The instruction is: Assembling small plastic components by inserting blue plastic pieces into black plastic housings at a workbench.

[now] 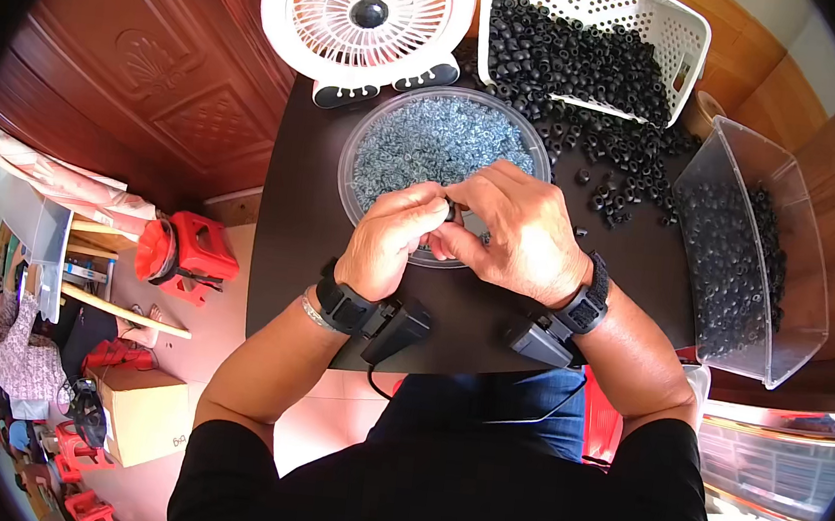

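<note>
we have both hands together over the near rim of the round clear tub [352,159] of small grey-blue rings [429,141]. our left hand [389,243] and right hand [521,232] meet at the fingertips, pinching a small black ring-shaped piece [453,210] between them, just above the tub's front edge.

to do this well, we judge it best to keep the piece square between thumb and forefinger, hold the wrists low over the dark table [290,228], and work above the tub so anything that slips falls back in and not onto the floor. a light grip should do; squeezing harder would likely tilt the piece.

much is hard to make out. our fingers cover nearly all of the black piece, so we cannot tell whether a grey ring is already on it or which hand carries more of the hold. the black parts [578,55] in the white basket [686,30] and in the clear bin [791,246] at the right are too small to read in shape. the white fan [366,14] is cut off at the top edge.
</note>
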The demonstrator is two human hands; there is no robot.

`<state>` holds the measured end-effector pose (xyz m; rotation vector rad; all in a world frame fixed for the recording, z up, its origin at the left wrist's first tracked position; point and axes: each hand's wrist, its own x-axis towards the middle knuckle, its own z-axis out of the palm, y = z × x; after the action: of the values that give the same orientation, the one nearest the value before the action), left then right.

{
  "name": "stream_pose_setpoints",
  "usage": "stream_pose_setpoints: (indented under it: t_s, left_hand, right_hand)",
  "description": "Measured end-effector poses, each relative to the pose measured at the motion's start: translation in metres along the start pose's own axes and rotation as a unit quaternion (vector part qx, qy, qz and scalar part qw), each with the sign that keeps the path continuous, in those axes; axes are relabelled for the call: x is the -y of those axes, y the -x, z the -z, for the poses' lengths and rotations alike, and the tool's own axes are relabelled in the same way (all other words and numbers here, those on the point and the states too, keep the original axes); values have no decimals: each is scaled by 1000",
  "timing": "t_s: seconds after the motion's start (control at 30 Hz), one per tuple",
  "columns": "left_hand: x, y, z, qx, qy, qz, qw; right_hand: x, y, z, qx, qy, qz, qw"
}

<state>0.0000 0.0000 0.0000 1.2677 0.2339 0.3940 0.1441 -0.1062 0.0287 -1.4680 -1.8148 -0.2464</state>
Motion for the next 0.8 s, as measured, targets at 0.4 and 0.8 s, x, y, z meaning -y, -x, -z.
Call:
stream_pose_setpoints:
  t_s: [0.4,0.8]
  left_hand:
    - [-1,5,-5,-6,-27,18,999]
    - [4,7,-14,-66,-23,9,997]
  right_hand:
    - [0,3,-3,-33,24,22,999]
    - [-1,7,-12,-25,25,30,999]
